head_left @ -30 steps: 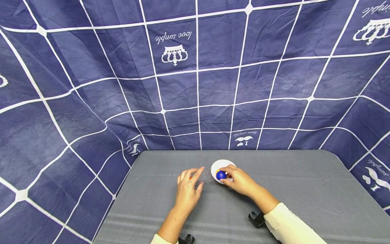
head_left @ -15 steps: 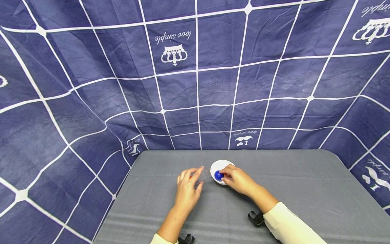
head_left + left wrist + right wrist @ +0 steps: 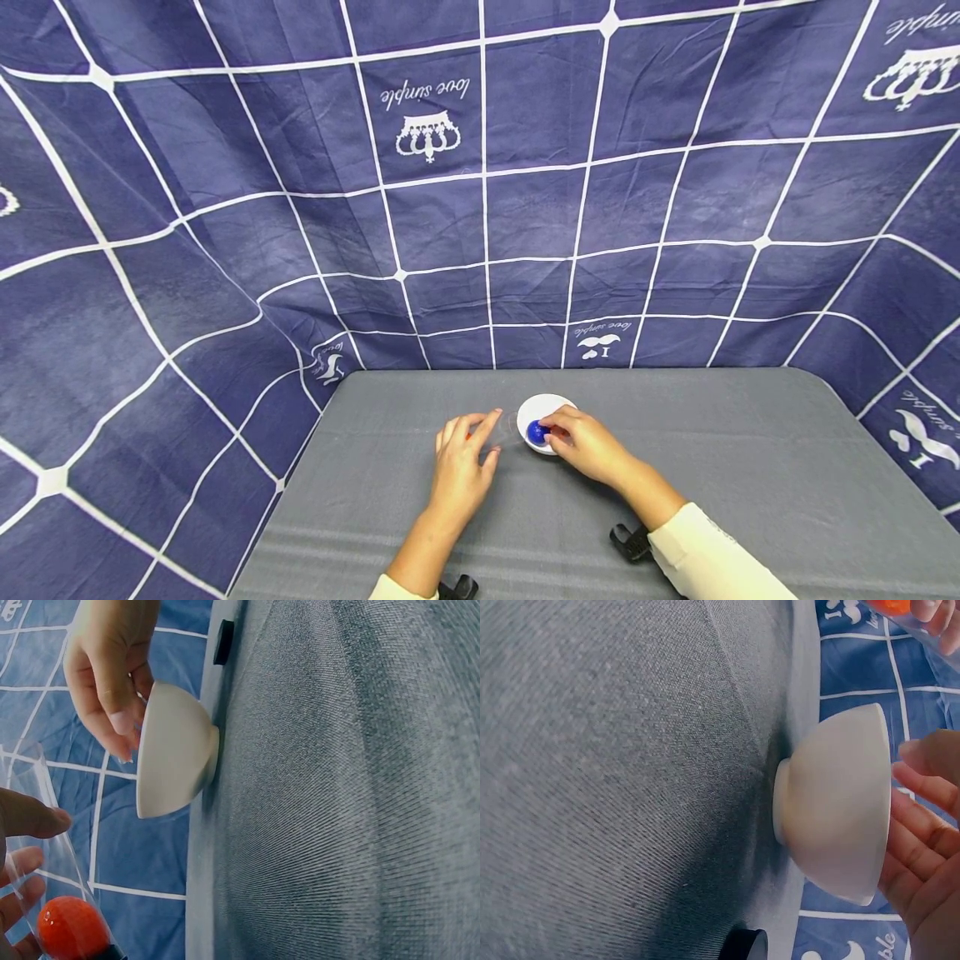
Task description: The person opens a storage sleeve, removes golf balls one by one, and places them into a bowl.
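Note:
A white bowl (image 3: 535, 405) stands upright on the grey table. Inside it lies a shiny blue ball (image 3: 537, 432), its right side covered by the fingertips of my right hand (image 3: 588, 446), which pinch it. Both wrist views show the outside of the bowl (image 3: 836, 806), with the right hand (image 3: 930, 855) reaching in over the rim. To the left, my left hand (image 3: 459, 471) holds a clear plastic cup (image 3: 510, 429), thumb on one side and fingers on the other. A red-orange ball (image 3: 73, 928) sits inside the cup near its bottom end.
The grey cloth-covered table (image 3: 750, 467) extends around both hands. Blue curtains (image 3: 525, 208) with white grid lines rise behind it and at both sides. A black wrist mount (image 3: 630, 542) is on the right forearm, another black mount (image 3: 459, 587) on the left.
The blue ball and my right fingers have shifted slightly left in the bowl, and a yellow patch beside the ball is no longer visible. The bowl has moved slightly left. My left hand stays put.

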